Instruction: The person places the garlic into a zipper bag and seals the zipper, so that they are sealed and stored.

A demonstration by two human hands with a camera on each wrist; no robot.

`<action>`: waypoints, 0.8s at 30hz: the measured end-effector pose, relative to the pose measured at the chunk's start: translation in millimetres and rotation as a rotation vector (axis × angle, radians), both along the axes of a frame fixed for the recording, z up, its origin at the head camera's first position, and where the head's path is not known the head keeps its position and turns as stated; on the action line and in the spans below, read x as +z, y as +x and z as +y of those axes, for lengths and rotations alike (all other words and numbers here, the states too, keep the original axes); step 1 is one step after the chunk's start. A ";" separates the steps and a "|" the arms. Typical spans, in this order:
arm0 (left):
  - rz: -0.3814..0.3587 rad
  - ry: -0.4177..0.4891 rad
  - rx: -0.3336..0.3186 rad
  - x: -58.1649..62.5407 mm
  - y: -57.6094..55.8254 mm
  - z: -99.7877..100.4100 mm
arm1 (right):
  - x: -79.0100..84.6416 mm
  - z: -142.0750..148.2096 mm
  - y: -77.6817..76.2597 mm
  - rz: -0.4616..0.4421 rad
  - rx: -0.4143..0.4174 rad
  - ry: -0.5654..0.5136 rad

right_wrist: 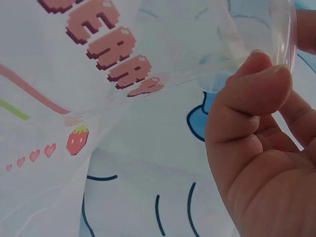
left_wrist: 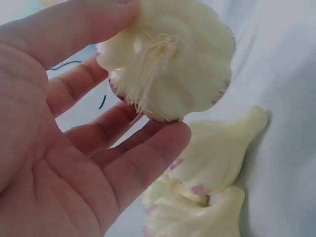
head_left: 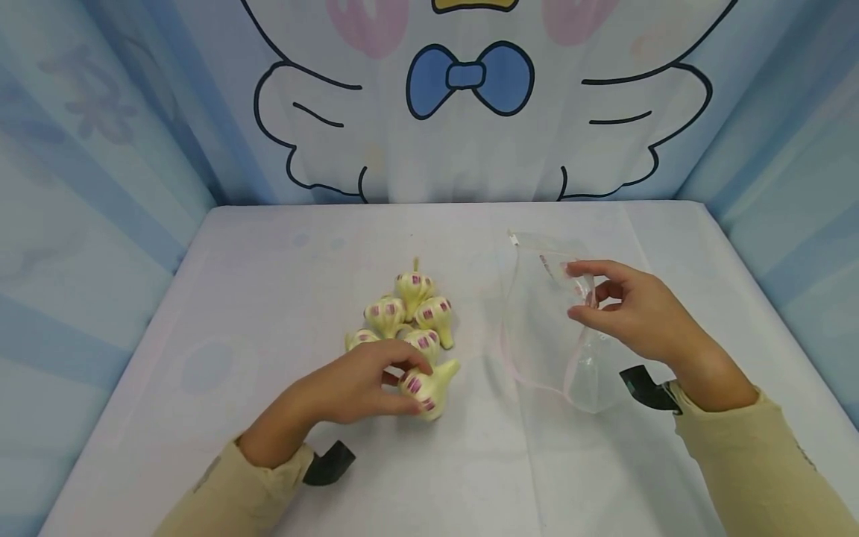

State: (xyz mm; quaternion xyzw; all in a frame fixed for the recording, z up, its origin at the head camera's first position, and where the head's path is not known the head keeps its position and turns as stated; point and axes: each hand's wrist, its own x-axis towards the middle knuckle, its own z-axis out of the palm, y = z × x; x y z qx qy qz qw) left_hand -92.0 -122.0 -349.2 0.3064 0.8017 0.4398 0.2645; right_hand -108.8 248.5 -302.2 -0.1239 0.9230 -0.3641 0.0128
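Left hand pinching a cream, purple-marked garlic bulb at its fingertips, stem and long axis slanting toward the far right corner of the worktop, matching bulbs just beyond, right hand pinching a clear printed plastic bag nearer the right edge

The bag is clear, glossy plastic; garlic bulbs look smooth, their roots fibrous; curtains matt cloth.
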 end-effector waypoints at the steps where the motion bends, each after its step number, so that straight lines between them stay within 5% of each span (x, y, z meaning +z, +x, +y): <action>1: 0.006 0.012 0.004 1.0 -0.5 1.8 | -0.1 -0.2 -0.2 -0.001 0.002 -0.002; 10: 0.074 0.151 0.043 9.4 -5.3 21.2 | -0.5 -1.7 -1.4 -0.025 0.008 0.001; 24: 0.116 0.152 0.111 11.5 -20.9 55.4 | -1.7 -3.8 0.3 -0.011 0.018 0.001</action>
